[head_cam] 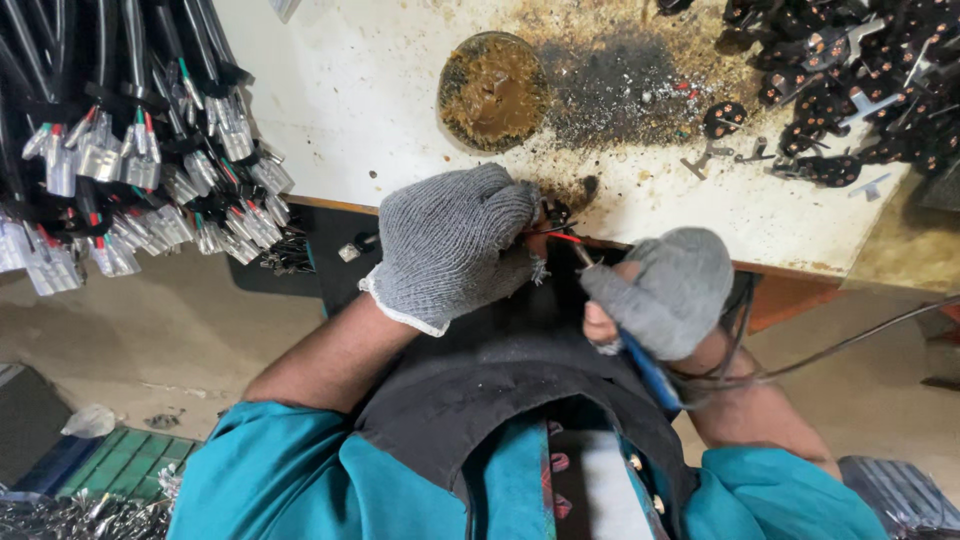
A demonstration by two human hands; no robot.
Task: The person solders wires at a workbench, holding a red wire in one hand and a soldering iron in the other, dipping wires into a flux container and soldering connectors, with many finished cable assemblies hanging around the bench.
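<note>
The small black part (556, 213) with thin red wires sits pinched at the near edge of the stained white table (340, 100), just past the fingertips of the left hand (452, 245). That hand, in a grey knit glove, is closed around the part and holds it against the table edge. The right hand (665, 290), in a grey fingerless glove, is wrapped tight around a blue-handled soldering iron (640, 360), whose metal tip points up and left and meets the red wires right beside the part. A dark cord (840, 345) runs off from the iron to the right.

As a judgement of progress: this 1 piece looks to be mid-join, with the tip on the wires and both hands committed. Whether the joint has taken cannot be told, since the spot is small and partly hidden by the left glove.

A heap of small black parts with metal tabs (850, 90) lies at the far right of the table, and bundles of black cables with clear connectors (140, 150) hang at the left. Which heap is finished and which is waiting cannot be told. A round tin of brown paste (492, 90) sits on the table beyond the hands, next to a dark scorched patch (620, 90).
</note>
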